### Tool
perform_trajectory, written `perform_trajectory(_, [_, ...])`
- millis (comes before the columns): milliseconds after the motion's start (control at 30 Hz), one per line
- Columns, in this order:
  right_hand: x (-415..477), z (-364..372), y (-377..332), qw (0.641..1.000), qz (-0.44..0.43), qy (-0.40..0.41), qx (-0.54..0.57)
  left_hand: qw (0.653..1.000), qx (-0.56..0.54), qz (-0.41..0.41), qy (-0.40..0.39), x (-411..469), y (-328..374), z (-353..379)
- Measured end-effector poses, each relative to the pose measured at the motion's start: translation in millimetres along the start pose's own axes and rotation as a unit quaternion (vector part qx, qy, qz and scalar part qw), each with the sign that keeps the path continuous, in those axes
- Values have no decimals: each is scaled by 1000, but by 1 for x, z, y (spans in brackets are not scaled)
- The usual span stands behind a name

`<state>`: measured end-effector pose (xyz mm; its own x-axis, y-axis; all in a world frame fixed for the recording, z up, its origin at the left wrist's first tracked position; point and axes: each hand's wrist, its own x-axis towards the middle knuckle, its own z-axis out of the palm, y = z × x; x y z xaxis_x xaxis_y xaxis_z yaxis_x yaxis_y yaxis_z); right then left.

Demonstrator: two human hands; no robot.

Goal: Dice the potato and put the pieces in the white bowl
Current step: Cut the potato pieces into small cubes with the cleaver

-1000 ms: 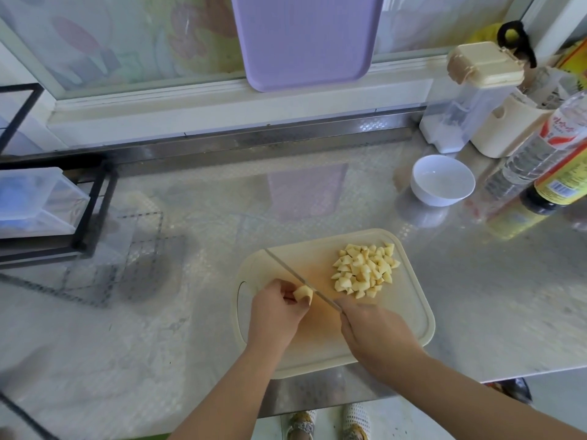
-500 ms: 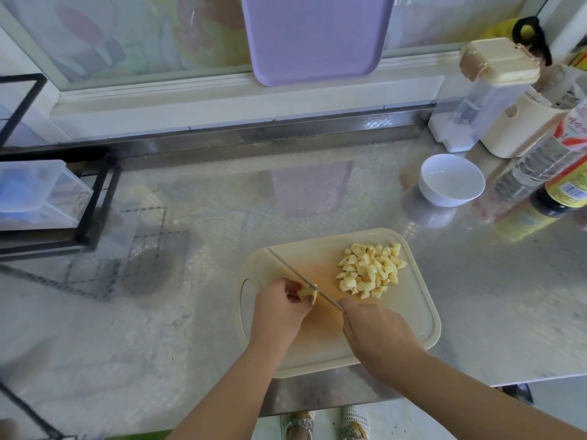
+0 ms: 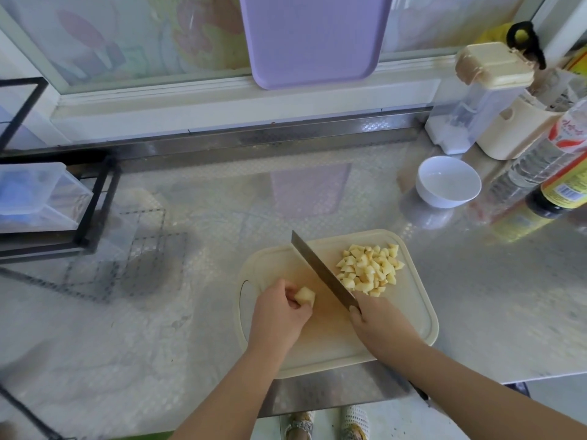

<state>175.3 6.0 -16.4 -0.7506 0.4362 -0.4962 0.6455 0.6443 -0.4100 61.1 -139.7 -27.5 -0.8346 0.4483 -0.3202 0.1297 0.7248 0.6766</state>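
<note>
left hand pinches last potato chunk to keep it steady | right hand grips knife, blade beside the cut pieces | white bowl far right, no potato in it

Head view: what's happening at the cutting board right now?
A person is dicing a potato on the cream cutting board. The left hand pinches an uncut potato chunk; the right hand grips the knife, whose blade slants between that chunk and the pile of diced pieces on the board's far right. The white bowl stands on the counter beyond the board, with no potato pieces in it yet.
</note>
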Motion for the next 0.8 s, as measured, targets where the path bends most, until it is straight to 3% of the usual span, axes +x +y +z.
perform_trajectory(200, [-10, -5, 0, 1000, -21, 1, -23, 999, 19, 1, -32, 2, 0, -5])
perform_trajectory(433, [-15, -2, 0, 1000, -10, -6, 27, 997, 38, -29, -63, 6, 0, -9])
perform_trajectory(800, [-24, 11, -3, 999, -29, -9, 10, 999, 48, -5, -20, -3, 0, 2])
